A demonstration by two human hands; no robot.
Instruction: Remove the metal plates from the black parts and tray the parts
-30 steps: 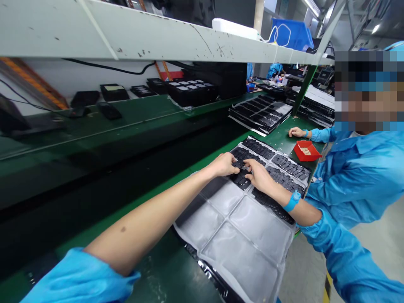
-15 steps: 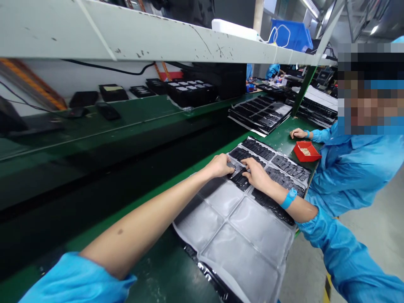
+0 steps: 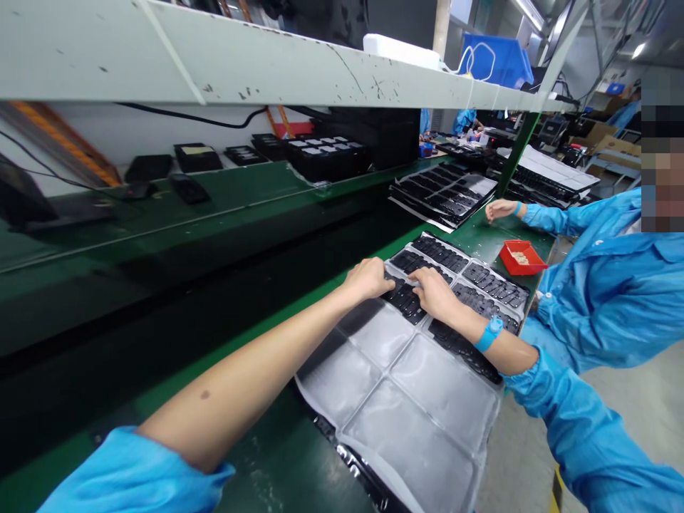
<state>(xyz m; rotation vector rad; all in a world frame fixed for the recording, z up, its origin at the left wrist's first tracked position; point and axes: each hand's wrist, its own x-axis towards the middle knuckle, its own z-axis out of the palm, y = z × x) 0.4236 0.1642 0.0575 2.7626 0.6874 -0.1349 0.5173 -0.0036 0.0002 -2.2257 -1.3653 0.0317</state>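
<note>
Thin black plastic parts (image 3: 405,302) lie in tight rows in the far compartments of a pale, shallow divided tray (image 3: 374,331). At its far left side my left hand (image 3: 368,279) is closed, fingers curled and thumb against the row of parts; what it grips is hidden. Just to the right, my right hand (image 3: 435,293) reaches over the same row, index finger stretched forward and thumb apart from it. No part shows lifted in it. The near compartments of the tray show bare translucent film, and black glossy edges stick out below.
A co-worker in blue (image 3: 593,263) stands at the right, one hand over the bench beyond a red box (image 3: 522,258) of small pale pieces. More stacked trays (image 3: 446,192) lie farther along. A grey shelf beam (image 3: 299,68) crosses above; a dark trough (image 3: 214,278) runs left.
The co-worker has shifted right and raised a hand slightly off the bench. My left thumb has moved slightly back to the left; my right hand stays nearly in place.
</note>
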